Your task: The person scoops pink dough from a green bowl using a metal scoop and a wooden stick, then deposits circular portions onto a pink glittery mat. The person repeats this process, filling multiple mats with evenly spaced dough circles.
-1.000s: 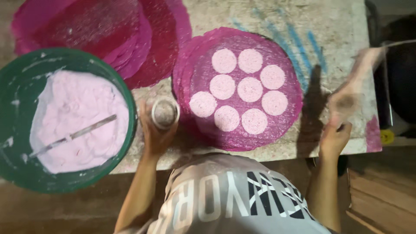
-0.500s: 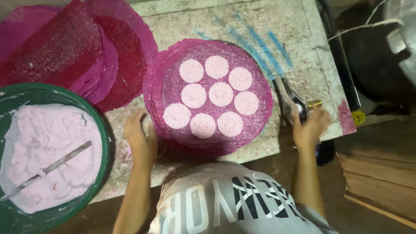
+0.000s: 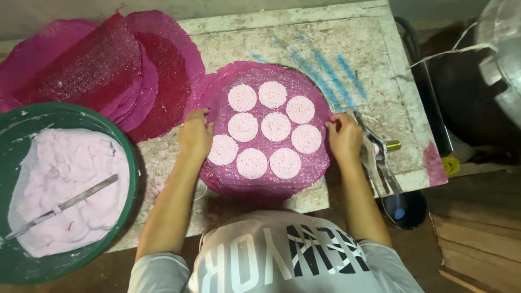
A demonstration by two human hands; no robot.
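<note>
i see my left hand [image 3: 195,135] resting on the left edge of the round magenta sheet [image 3: 315,163], fingers loosely curled over its rim and touching it, not clamped around anything. my right hand [image 3: 344,138] sits at the sheet's right edge, fingers bent and pinching lightly at the rim there. the sheet lies on top of a stack of like sheets near the front middle of the worn table [image 3: 380,65], and it carries nine pale pink discs [image 3: 275,126] laid in three loose rows, close together but apart. just beside my right hand, on the table, lies a metal tool [image 3: 374,157] with a brass-coloured end; i cannot tell exactly what kind it is. to the left, a green basin [image 3: 127,157] holds a mound of pale pink paste [image 3: 70,179], with a flat metal spatula [image 3: 62,206] lying in it. behind the basin, at the table's far left, a heap of darker red and magenta sheets [image 3: 92,70] overlaps loosely. blue streaks [image 3: 325,70] mark the table beyond the discs.
</note>
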